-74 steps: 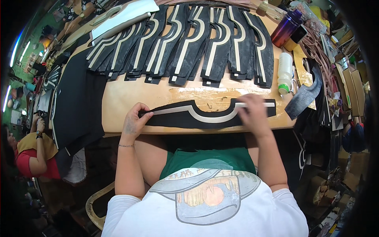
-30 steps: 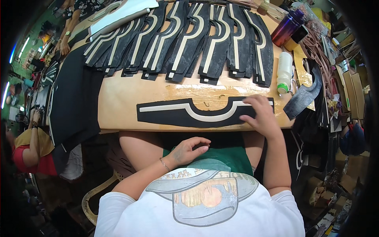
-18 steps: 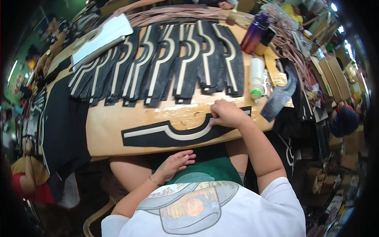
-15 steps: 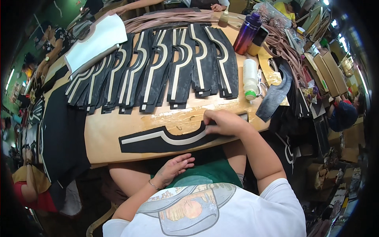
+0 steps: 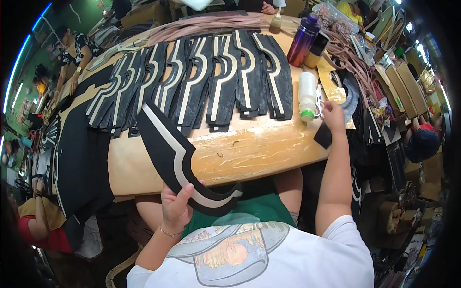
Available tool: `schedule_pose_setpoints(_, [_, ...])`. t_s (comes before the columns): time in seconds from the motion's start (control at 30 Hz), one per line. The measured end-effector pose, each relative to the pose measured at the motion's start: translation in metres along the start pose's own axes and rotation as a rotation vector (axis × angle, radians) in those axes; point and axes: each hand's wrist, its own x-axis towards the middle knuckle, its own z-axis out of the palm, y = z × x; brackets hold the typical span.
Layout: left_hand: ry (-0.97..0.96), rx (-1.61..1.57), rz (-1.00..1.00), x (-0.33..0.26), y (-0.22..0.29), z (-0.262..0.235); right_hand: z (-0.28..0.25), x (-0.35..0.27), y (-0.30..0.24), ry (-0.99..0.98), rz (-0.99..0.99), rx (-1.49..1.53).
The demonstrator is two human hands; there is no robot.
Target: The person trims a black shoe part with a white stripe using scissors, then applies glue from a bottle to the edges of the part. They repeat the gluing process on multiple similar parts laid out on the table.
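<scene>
My left hand point(image 5: 176, 206) grips a black curved panel point(image 5: 169, 150) with a pale strip along it, the thumb pressed on its face. The panel is lifted and tilted over the near table edge, its curved end above my lap. My right hand point(image 5: 333, 115) is stretched out to the right, fingers bent in at the pale handles of the scissors point(image 5: 319, 102). A white bottle with a green cap point(image 5: 306, 97) lies just left of the scissors. Below my right hand is a dark grey panel point(image 5: 323, 137), partly hidden by my wrist.
Overlapping stacks of black panels with pale strips point(image 5: 192, 86) spread across the table point(image 5: 269, 149). A purple-red bottle point(image 5: 303, 42) stands at the far right. Long pinkish strips point(image 5: 201, 24) lie along the back. Large black material point(image 5: 84, 158) hangs at the left. Other people work around the table.
The black panel has come up off the table into my left hand. My right hand has left it and moved right to the scissors. The white sheet at the far left was drawn away.
</scene>
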Motion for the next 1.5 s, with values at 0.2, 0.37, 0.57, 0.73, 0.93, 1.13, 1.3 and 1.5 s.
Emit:
schedule_pose_setpoints(0.2, [0.079,-0.001,0.028,-0.009,-0.002,0.003,0.022,0.032,-0.002,-0.214,0.05,-0.425])
schedule_pose_setpoints(0.37, [-0.005,-0.052,-0.014,-0.015,-0.017,-0.009,0.021,0.047,0.004,-0.321,0.092,-0.464])
schedule_pose_setpoints(0.57, [-0.045,-0.178,-0.08,-0.016,-0.022,-0.017,0.005,0.064,0.031,-0.422,0.615,0.429])
schedule_pose_setpoints(0.73, [-0.065,-0.091,-0.053,-0.013,-0.021,-0.019,-0.015,0.035,0.021,-0.37,0.74,1.047])
schedule_pose_setpoints(0.93, [-0.106,-0.006,-0.031,-0.006,-0.009,-0.021,-0.036,-0.053,-0.04,-0.19,0.403,1.48])
schedule_pose_setpoints(1.13, [-0.094,-0.2,-0.04,0.016,0.003,-0.008,-0.036,-0.136,-0.093,-0.278,0.032,1.393])
schedule_pose_setpoints(1.3, [-0.134,-0.352,-0.068,0.021,0.011,-0.006,-0.02,-0.163,-0.113,-0.507,-0.091,0.687])
schedule_pose_setpoints(1.5, [-0.011,-0.21,0.117,0.024,0.0,0.008,-0.012,-0.186,-0.116,-1.029,-0.114,0.541])
